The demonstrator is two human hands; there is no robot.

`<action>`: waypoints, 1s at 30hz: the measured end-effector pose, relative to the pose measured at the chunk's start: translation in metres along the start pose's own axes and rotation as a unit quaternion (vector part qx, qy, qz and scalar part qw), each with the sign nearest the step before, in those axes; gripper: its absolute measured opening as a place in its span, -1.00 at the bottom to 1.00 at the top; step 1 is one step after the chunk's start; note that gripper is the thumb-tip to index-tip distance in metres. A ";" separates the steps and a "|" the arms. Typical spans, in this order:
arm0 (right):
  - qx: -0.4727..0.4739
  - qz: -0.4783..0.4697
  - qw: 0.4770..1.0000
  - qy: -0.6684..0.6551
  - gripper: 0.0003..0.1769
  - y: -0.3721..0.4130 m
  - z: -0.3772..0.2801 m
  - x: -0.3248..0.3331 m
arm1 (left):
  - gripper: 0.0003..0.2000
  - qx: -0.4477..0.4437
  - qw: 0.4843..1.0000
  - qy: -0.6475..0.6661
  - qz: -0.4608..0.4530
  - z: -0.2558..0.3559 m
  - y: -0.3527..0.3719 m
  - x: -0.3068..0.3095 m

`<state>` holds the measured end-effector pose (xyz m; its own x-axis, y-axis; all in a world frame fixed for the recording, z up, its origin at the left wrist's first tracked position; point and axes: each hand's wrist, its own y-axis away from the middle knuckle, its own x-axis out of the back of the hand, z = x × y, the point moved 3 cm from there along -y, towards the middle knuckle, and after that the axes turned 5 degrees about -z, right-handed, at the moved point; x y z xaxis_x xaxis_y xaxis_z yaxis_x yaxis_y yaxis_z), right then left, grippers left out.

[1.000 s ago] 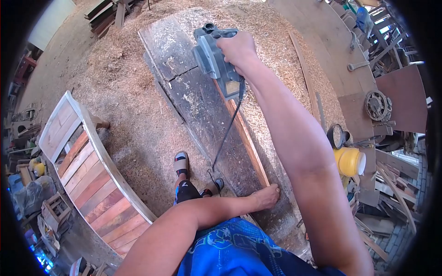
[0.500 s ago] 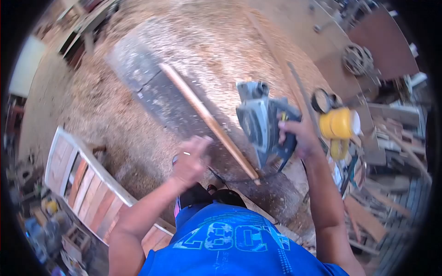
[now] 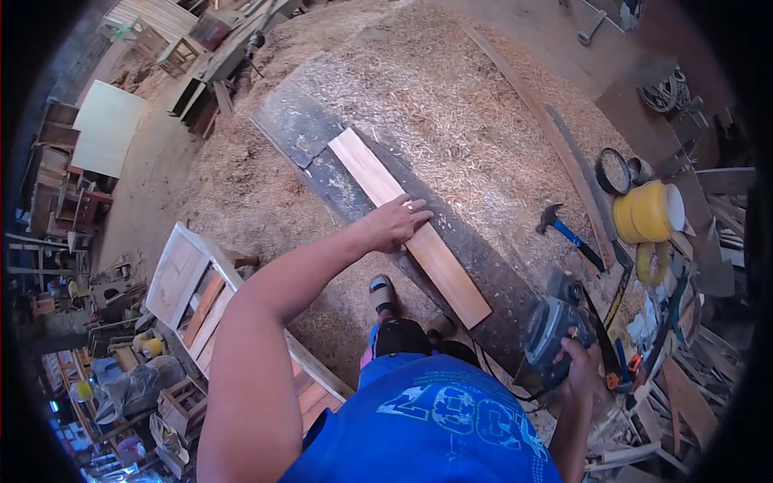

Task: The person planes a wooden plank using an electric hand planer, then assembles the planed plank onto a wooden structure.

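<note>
Wooden board (image 3: 445,268), flat, under left hand (image 3: 398,223)

Bright blue cloth shirt (image 3: 427,427) — pale blue lettering across it. Pale tan flat wooden board (image 3: 439,262) — more orange toward near end. Dark grey-brown long wooden plank (image 3: 326,173), whitish mottling. Yellow cylindrical roll (image 3: 642,213), white end. Claw hammer (image 3: 570,235) — black head, blue-and-black handle.
</note>
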<state>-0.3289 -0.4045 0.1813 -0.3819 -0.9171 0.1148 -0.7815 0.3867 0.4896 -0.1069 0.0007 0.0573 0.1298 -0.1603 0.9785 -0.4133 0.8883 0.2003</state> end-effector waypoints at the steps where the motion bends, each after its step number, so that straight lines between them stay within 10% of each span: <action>1: 0.011 0.006 1.000 -0.005 -0.67 0.002 0.003 -0.001 | -0.62 -0.011 1.000 0.010 0.006 -0.003 -0.003 -0.001; 12: -0.005 -0.010 0.999 0.031 -0.69 0.008 0.009 -0.012 | -0.39 -0.009 0.999 0.050 -0.013 0.000 0.004 -0.001; 16: 0.012 -0.028 0.998 0.049 -0.70 0.006 0.018 -0.012 | -0.25 0.158 0.968 0.147 0.125 -0.008 0.018 0.021; 23: 0.012 -0.042 0.997 0.066 -0.68 0.005 0.023 -0.021 | -0.26 0.514 0.744 0.329 0.272 -0.019 0.017 0.016; 26: 0.005 -0.053 0.995 0.088 -0.66 0.008 0.017 -0.028 | -0.27 0.552 0.672 0.313 0.381 -0.002 0.039 -0.014; 30: -0.004 -0.084 0.987 0.133 -0.63 0.009 0.013 -0.036 | -0.26 0.612 0.527 0.507 0.302 0.067 0.096 -0.087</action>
<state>-0.3284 -0.3668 0.1698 -0.1028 -0.9616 0.2544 -0.8181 0.2272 0.5283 -0.2183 0.0713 -0.0051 -0.2003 0.8555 0.4775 -0.8460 -0.3968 0.3560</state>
